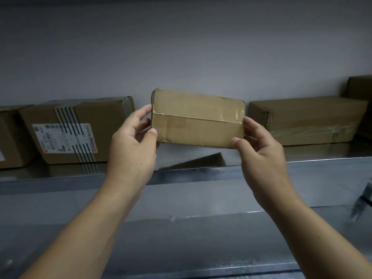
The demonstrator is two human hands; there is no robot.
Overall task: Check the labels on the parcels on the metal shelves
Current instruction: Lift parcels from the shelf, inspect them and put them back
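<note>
A small flat cardboard parcel (198, 117) hangs in the air above the metal shelf (201, 174), its taped seam facing me and no label showing on this side. My left hand (132, 143) grips its left end, thumb on the front and fingers behind. My right hand (259, 150) grips its right end the same way. The parcel tilts slightly down to the right.
On the shelf to the left stands a box (80, 129) with striped tape and a white printed label (64, 138), beside another box (12, 137) at the edge. A long taped box (306, 121) lies at the right, with a dark box (360, 87) behind it. A grey wall backs the shelf.
</note>
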